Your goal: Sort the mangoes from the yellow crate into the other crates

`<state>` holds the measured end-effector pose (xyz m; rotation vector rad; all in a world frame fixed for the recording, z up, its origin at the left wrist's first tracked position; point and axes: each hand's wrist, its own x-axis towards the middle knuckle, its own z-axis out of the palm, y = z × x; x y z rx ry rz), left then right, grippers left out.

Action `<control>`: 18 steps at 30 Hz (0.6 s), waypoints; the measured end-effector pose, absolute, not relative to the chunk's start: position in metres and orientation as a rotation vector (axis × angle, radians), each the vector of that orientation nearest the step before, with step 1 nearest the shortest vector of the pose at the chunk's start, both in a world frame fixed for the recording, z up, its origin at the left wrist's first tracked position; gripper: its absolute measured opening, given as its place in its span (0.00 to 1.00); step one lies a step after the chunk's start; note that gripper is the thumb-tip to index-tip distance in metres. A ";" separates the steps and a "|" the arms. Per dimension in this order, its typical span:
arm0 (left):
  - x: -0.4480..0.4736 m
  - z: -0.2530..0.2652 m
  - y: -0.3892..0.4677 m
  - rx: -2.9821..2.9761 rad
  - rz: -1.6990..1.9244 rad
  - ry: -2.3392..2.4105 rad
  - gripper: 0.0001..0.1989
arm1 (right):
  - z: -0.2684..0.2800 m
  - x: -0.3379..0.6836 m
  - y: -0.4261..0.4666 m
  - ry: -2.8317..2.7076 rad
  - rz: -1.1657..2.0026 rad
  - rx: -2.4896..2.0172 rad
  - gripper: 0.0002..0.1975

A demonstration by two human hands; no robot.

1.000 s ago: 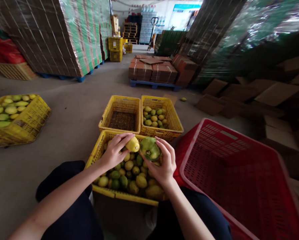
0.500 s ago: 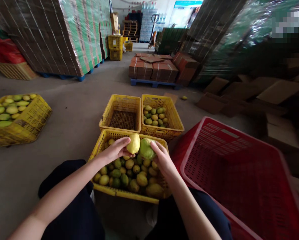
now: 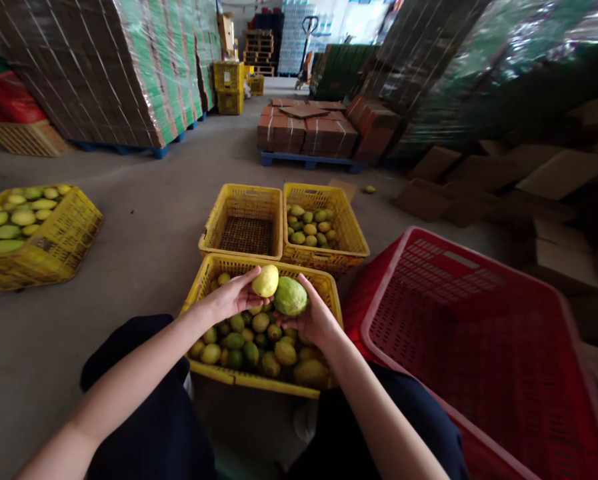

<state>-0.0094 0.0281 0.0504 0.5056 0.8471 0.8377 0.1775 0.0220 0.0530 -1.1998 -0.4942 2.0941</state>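
Note:
My left hand (image 3: 236, 295) holds a yellow lemon (image 3: 265, 281) between thumb and fingers. Beside it, my right hand (image 3: 315, 315) cradles a larger green lemon (image 3: 291, 296) with bumpy skin, fingers beneath it and thumb at its side. The two fruits are close together, over the near yellow crate (image 3: 259, 381). Green and yellow lemons (image 3: 260, 323) fill the lower part of that crate, partly covered by my hands.
Behind stand a yellow crate (image 3: 213, 217) with a bare bottom and another yellow crate (image 3: 351, 217) holding some lemons. A large red crate (image 3: 386, 293) is at my right. Leftward sits a full yellow crate (image 3: 71, 247). Flattened cardboard (image 3: 426, 197) and a blue pallet (image 3: 303, 160) lie farther off.
The green lemon has turned in my right hand, whose fingers now lie more open beneath it. The yellow lemon has tilted and shifted slightly left and up.

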 end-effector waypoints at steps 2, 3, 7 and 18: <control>-0.008 0.050 0.027 0.569 0.848 0.861 0.20 | 0.052 0.177 0.022 -0.518 2.095 -1.203 0.25; -0.008 0.050 0.027 0.617 0.877 0.876 0.21 | 0.051 0.177 0.022 -0.542 2.076 -1.203 0.25; -0.015 0.054 0.030 0.931 1.187 0.979 0.23 | 0.051 0.181 0.020 -0.685 1.679 -1.185 0.21; -0.020 0.059 0.016 2.080 1.371 1.113 0.23 | 0.044 0.177 0.007 -1.315 0.563 -1.068 0.36</control>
